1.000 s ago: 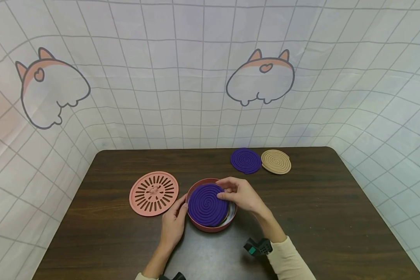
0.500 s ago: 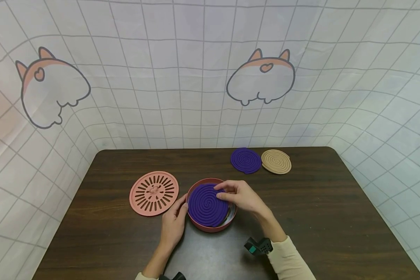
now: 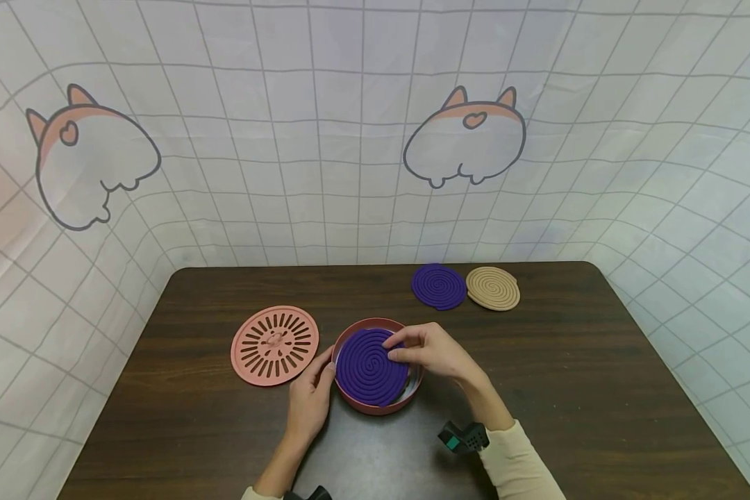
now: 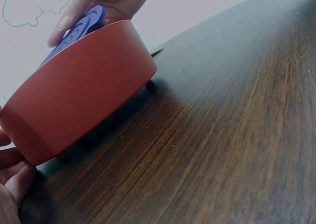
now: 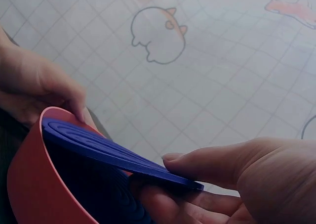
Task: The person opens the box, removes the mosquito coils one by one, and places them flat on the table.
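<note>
Purple coil (image 3: 369, 368) tilts inside the bowl (image 3: 378, 410), my right hand (image 3: 436, 351) pinching its 2 o'clock edge, my left hand (image 3: 309, 403) gripping the bowl at 9. Slackening could drop the coil crooked; clearance looks unclear.

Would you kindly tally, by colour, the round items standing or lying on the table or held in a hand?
Purple: 2 (held coil in the right hand, far coil)
Beige: 1 (beige coil)
Pink: 1 (slotted disc)
Red: 1 (container)
Total: 5
</note>
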{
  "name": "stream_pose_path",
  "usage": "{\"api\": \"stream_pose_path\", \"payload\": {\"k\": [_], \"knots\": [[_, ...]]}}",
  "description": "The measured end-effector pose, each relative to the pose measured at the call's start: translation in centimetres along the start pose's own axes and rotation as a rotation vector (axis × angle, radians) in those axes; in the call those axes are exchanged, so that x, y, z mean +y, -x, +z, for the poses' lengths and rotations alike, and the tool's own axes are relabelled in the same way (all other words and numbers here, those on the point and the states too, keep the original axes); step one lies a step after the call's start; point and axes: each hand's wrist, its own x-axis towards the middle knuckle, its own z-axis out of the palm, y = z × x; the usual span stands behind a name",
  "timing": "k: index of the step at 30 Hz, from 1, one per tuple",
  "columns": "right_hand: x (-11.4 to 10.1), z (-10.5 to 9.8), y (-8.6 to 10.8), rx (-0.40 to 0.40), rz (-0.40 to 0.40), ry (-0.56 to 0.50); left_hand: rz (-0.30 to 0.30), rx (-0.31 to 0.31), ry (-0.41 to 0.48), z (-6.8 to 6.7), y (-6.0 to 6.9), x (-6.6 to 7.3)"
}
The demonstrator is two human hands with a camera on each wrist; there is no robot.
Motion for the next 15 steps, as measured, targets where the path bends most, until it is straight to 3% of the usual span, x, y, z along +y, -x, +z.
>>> {"api": "stream_pose_path", "payload": {"k": [5,15], "knots": [[0.7,0.0,-0.2,0.001,-0.008,0.0,0.022,0.008,0.003,0.3,-0.3,-1.6],[0.7,-0.2,-0.1,0.028,-0.002,-0.007,0.032,0.003,-0.009,0.1,-0.3,-1.6]]}}
